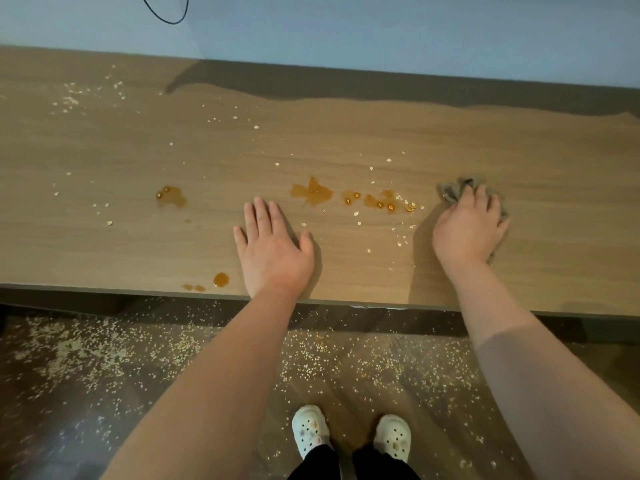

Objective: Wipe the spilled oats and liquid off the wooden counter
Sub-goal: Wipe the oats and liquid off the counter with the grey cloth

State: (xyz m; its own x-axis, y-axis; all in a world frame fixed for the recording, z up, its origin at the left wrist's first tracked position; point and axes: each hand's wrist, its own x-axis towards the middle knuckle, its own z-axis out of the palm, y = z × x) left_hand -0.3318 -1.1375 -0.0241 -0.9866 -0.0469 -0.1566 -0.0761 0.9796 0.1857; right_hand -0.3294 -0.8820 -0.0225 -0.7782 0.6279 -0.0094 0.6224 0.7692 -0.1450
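Observation:
The wooden counter [346, 143] runs across the view. Amber liquid lies on it in patches: one at the centre [311, 192], a string of small puddles [379, 200] to its right, one at the left [170, 196], and drops [221, 279] by the front edge. Oat flakes [74, 98] are scattered over the surface, thickest at the far left. My left hand [272, 247] rests flat on the counter, fingers straight. My right hand [467, 226] presses a grey cloth [453, 192] onto the counter, just right of the small puddles.
A pale blue wall [346, 32] backs the counter, with a black cable [166, 13] hanging at the top left. Many oats [104, 351] cover the dark floor below the counter's front edge. My feet in white clogs [349, 434] stand there.

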